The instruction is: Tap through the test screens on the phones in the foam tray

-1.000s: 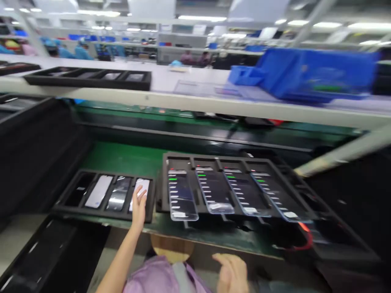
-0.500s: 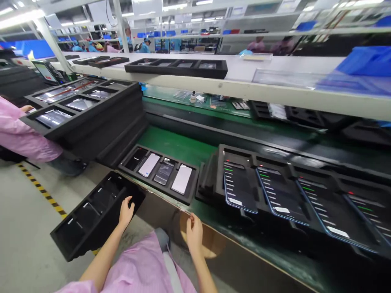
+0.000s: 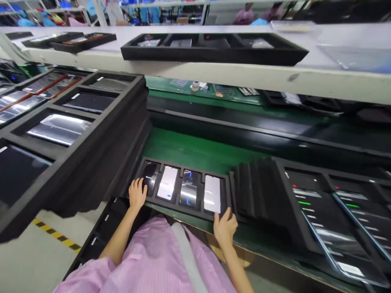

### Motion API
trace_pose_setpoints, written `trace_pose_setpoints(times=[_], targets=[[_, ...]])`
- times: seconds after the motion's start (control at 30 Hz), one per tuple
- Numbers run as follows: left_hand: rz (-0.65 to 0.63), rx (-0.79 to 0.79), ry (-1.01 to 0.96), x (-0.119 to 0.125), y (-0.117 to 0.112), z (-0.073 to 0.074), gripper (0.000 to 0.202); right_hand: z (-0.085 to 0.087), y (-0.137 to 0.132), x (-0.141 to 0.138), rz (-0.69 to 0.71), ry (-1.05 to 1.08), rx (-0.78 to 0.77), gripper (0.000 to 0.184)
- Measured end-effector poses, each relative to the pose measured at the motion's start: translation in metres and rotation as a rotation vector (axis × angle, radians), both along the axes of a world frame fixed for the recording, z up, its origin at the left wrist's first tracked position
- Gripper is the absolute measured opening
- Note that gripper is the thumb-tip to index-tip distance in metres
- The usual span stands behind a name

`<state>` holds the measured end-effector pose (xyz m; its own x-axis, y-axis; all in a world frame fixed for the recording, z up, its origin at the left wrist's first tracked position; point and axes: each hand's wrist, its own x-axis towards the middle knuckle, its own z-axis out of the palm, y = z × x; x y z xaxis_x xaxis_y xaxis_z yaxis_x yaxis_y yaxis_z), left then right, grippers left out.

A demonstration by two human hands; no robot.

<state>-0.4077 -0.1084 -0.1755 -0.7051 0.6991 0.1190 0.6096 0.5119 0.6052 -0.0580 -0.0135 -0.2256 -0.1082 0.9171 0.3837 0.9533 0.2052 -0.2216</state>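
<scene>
A black foam phone tray [image 3: 181, 207] lies on the green bench in front of me and holds several phones, two with white lit screens [image 3: 168, 182] [image 3: 212, 193]. My left hand [image 3: 137, 194] lies on the tray's left end with its fingers spread over the rim beside a dark phone [image 3: 150, 177]. My right hand [image 3: 225, 226] is curled round the tray's front right corner, thumb on top. My pink sleeves fill the bottom of the view.
A tall stack of black foam trays with phones [image 3: 61, 126] rises at the left. Another tray with lit phones [image 3: 320, 203] sits at the right. An empty tray [image 3: 100, 232] hangs below the bench edge. A white shelf [image 3: 244, 77] carries more trays overhead.
My left hand rose from the empty lower tray to the phone tray's left end. My right hand moved forward from the bench edge and closed on the tray's right corner.
</scene>
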Motion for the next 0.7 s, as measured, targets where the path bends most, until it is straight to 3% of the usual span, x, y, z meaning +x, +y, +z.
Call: trace_pose_setpoints(times=[0.17,0.27,0.33,0.53,0.6,0.7], targets=[[-0.067,-0.019,-0.052,-0.018,-0.002,-0.001,0.042,0.023,0.023,-0.013,-0.050,-0.146,-0.083,0.055],[-0.037,0.023,-0.192,-0.024,0.002,-0.004,0.048,0.033,0.036,-0.029,-0.113,-0.184,-0.067,0.054],[-0.008,0.038,-0.287,-0.028,0.005,-0.006,0.053,0.038,0.037,-0.048,-0.083,-0.157,-0.054,0.051],[0.005,0.023,-0.461,-0.040,0.001,-0.010,0.066,0.046,0.015,-0.128,0.459,0.074,-0.140,0.032],[0.002,0.019,-0.499,-0.041,-0.001,-0.011,0.069,0.044,0.008,-0.146,0.569,0.118,-0.179,0.030],[0.003,0.012,-0.523,-0.040,-0.002,-0.012,0.073,0.036,0.004,-0.153,0.626,0.139,-0.212,0.030]])
